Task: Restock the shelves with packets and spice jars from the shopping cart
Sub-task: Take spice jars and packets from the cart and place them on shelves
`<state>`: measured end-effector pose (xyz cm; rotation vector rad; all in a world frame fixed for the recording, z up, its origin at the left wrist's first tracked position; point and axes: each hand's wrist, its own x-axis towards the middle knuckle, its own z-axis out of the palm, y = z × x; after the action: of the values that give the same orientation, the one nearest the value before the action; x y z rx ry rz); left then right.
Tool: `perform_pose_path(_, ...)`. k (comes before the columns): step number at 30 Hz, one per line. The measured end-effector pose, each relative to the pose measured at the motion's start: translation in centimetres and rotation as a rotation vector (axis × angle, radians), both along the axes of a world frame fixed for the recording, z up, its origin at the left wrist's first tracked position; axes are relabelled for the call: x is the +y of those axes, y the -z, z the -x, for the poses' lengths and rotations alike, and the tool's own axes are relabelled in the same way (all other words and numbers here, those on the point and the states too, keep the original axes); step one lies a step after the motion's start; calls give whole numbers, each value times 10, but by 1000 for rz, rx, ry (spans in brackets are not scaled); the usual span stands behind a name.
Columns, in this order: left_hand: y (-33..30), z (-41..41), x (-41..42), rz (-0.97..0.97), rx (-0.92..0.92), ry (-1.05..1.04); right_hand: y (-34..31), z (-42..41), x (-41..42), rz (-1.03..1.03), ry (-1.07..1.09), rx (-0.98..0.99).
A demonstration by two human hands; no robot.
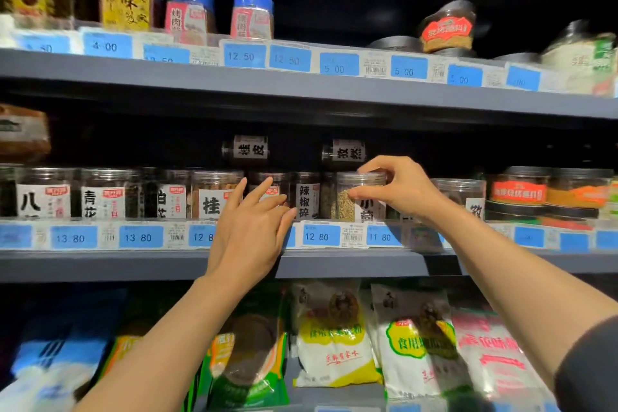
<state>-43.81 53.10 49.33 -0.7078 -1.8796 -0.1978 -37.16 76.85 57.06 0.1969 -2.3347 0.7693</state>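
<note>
Dim shelf recesses, brighter front price tags (317, 236), wide-angle bowing at edges, and perhaps motion blur lower left.

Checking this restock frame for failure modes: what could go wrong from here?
1. The right hand pinches the seed jar only near its lid; it might slip or tip off the shelf edge.
2. The row is packed; pushing the jar in could knock the chili jar beside it.
3. The left hand reaches with straight fingers among the jars and might nudge one over.
</note>
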Motion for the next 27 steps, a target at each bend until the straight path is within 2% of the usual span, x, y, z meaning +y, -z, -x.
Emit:
perform_pose_path(6, 9, -15, -2, -14, -55, -29, 9, -8, 1, -64, 20, -12)
perform_pose_path(8, 18, -22, -5, 21, -90, -80, 13, -11, -4, -123, 101, -3)
perform_pose_path(10, 27, -28, -10, 31, -117, -90, 19, -13, -13, -222, 305, 138)
perform_pose_path(12, 40, -37, -18, 17, -153, -67, 28, -18, -30, -208, 400, 369)
perform_pose_path(14, 60, -48, -33, 38, -203, -64, 43, -22, -58, -132, 268, 545)
perform_pose_path(17, 102, -76, -73, 79, -275, -94, 85, -25, -118, -56, -49, 583)
perform_pose_path(21, 161, -136, -165, -136, -386, -170, 160, -46, -224, -45, -395, 434)
perform_pose_path(27, 252, -259, -321, -554, -530, -496, 258, -110, -398, -236, -863, -37)
